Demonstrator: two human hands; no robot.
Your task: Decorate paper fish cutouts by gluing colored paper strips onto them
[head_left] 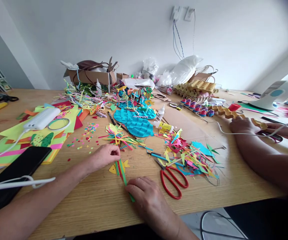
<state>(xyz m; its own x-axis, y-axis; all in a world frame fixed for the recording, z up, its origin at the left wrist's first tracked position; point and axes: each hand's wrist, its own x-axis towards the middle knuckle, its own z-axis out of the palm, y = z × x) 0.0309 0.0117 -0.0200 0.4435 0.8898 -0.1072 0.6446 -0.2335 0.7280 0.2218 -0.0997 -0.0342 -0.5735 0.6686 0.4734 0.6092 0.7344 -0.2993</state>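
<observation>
Over the table before me, a narrow green paper strip [122,172] runs between my two hands. My left hand [107,156] is closed in a pinch at its upper end. My right hand [147,198] has its fingers closed over the lower part, and a green tip sticks out below the thumb. Beneath the strip lies a yellow paper fish [112,169] with red and green stripes across its body, partly covered. Red-handled scissors [174,181] rest to the right of my right hand. A pile of thin coloured paper strips [118,136] lies just beyond my left hand.
Blue paper-scale shapes [140,126], a glue bottle [164,126] and paper scraps [196,158] lie farther back. At left are a black phone [21,173], a white power bank [42,118] and coloured sheets [70,123]. At right, another person's hands [244,125] hold an egg-carton strip [225,112].
</observation>
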